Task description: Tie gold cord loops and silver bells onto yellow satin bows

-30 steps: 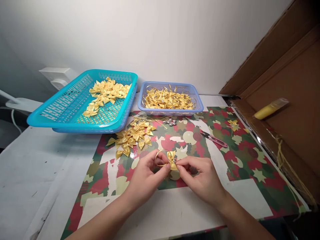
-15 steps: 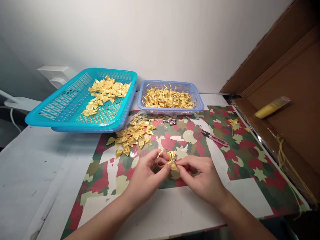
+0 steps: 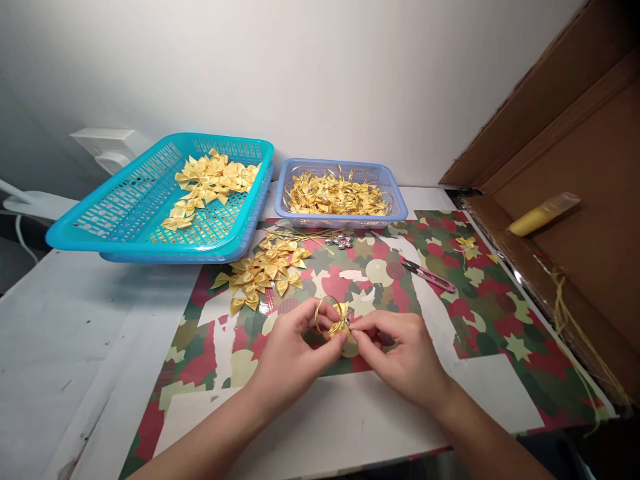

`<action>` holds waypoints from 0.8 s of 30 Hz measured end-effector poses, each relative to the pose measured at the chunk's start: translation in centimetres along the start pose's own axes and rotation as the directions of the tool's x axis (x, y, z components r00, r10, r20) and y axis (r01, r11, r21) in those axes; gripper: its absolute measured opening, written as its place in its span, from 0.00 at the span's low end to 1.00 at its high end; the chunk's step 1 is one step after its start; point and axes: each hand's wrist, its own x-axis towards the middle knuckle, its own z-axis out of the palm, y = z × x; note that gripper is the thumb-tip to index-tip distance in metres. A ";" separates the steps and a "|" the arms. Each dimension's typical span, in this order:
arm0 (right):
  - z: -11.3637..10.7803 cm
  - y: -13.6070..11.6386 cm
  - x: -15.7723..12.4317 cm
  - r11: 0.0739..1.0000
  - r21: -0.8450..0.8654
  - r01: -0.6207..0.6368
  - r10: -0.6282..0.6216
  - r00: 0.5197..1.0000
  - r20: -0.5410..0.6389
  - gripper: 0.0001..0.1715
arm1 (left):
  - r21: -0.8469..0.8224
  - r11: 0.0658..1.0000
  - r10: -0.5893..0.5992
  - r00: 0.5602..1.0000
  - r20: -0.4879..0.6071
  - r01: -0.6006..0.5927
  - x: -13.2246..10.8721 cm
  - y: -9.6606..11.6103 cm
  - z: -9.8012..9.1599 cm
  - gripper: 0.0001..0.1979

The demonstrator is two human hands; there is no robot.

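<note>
Between my two hands is a yellow ribbon bow (image 3: 341, 312) with a loop of gold cord (image 3: 319, 315) and a small silver bell (image 3: 348, 321) on it. My left hand (image 3: 306, 343) pinches the bow and the cord from the left, thumb against fingers. From the right, my right hand (image 3: 400, 350) closes its thumb and forefinger at the bow's edge beside the bell; what exactly lies between those fingertips is hidden. A pile of loose yellow bows (image 3: 265, 270) lies beyond my left hand. Further back are gold cords (image 3: 300, 235) and several silver bells (image 3: 341, 242).
At the left, a turquoise basket (image 3: 120, 248) holds yellow bows. A blue-violet basket (image 3: 345, 222) behind contains bows with gold loops. Pink thread snips (image 3: 430, 276) rest on the patterned sheet (image 3: 390, 293). Cardboard (image 3: 575, 133) walls the right side, with a yellow tube (image 3: 543, 215) and hanging threads (image 3: 565, 320).
The bow has turned slightly in my fingers and the gold loop stands more upright. My left thumb has shifted a little to the right. My right hand has barely moved.
</note>
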 end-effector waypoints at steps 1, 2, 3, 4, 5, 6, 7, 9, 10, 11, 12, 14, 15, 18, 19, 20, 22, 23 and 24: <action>0.0 0.0 0.0 1.000 0.000 -0.006 0.006 1.000 0.002 0.11 | 0.003 1.000 0.001 1.000 -0.003 -0.001 0.0 0.1 0.0 0.04; 0.1 -0.1 0.0 1.000 -0.001 -0.009 0.009 1.000 0.001 0.11 | 0.004 1.000 0.002 1.000 -0.008 -0.002 0.0 0.1 0.0 0.04; 0.1 -0.1 0.0 1.000 -0.001 -0.012 0.012 1.000 0.000 0.11 | 0.005 1.000 0.001 1.000 -0.014 -0.001 0.0 0.2 0.0 0.03; 0.1 -0.1 0.0 1.000 -0.001 -0.013 0.013 1.000 0.001 0.11 | 0.007 1.000 -0.001 1.000 -0.019 0.001 0.0 0.2 0.0 0.03; 0.1 -0.1 0.0 1.000 -0.002 -0.014 0.014 1.000 0.001 0.11 | 0.008 1.000 -0.003 1.000 -0.022 0.003 -0.1 0.2 0.0 0.03; 0.2 -0.1 0.0 1.000 -0.003 -0.015 0.015 1.000 0.001 0.11 | 0.008 1.000 -0.006 1.000 -0.024 0.006 -0.1 0.2 -0.1 0.03; 0.2 -0.1 0.0 1.000 -0.005 -0.017 0.017 1.000 0.001 0.11 | 0.009 1.000 -0.009 1.000 -0.024 0.009 -0.1 0.2 -0.1 0.03; 0.2 -0.1 0.0 1.000 -0.008 -0.026 0.026 1.000 0.004 0.11 | 0.013 1.000 -0.011 1.000 -0.026 0.011 -0.1 0.1 -0.1 0.03; 0.2 -0.1 0.0 0.999 -0.009 -0.032 0.032 0.999 0.005 0.11 | 0.015 1.000 -0.012 1.000 -0.028 0.012 -0.1 0.1 -0.1 0.03; 0.2 0.0 0.0 0.999 -0.010 -0.038 0.038 0.999 0.007 0.11 | 0.016 1.000 -0.014 1.000 -0.027 0.014 -0.1 0.0 0.0 0.03; 0.2 0.0 0.0 0.999 -0.010 -0.042 0.042 0.999 0.008 0.11 | 0.014 1.000 -0.015 1.000 -0.024 0.016 -0.1 0.0 0.0 0.03; 0.2 0.0 0.0 0.999 -0.012 -0.041 0.041 0.999 0.002 0.11 | -0.002 1.000 -0.022 1.000 -0.012 0.022 0.0 0.0 0.0 0.04; 0.2 0.1 0.0 0.999 -0.013 -0.039 0.039 0.999 -0.002 0.11 | -0.011 1.000 -0.023 1.000 -0.007 0.023 0.0 0.0 0.0 0.04; 0.3 0.0 0.0 0.999 -0.007 -0.047 0.047 0.999 -0.004 0.11 | -0.026 1.000 -0.013 1.000 -0.001 0.013 -0.1 0.1 0.0 0.04; 0.3 0.0 0.0 0.999 -0.002 -0.053 0.053 0.999 -0.002 0.11 | -0.029 1.000 -0.011 1.000 0.003 0.011 -0.1 0.1 0.0 0.04; 0.3 0.0 0.0 0.998 0.005 -0.061 0.061 0.998 0.000 0.11 | -0.033 0.999 -0.010 1.000 0.007 0.010 -0.1 0.1 0.0 0.05; 0.3 0.0 0.0 0.996 0.025 -0.081 0.081 0.997 0.003 0.11 | -0.040 0.999 -0.015 1.000 0.017 0.015 0.0 0.0 0.0 0.04; 0.3 0.0 0.0 0.994 0.042 -0.098 0.098 0.995 0.007 0.10 | -0.044 0.999 -0.019 1.000 0.020 0.020 0.0 0.0 0.0 0.04; 0.3 0.0 0.0 0.991 0.067 -0.120 0.119 0.993 0.014 0.10 | -0.052 0.998 -0.026 0.999 0.023 0.027 0.0 0.0 0.0 0.05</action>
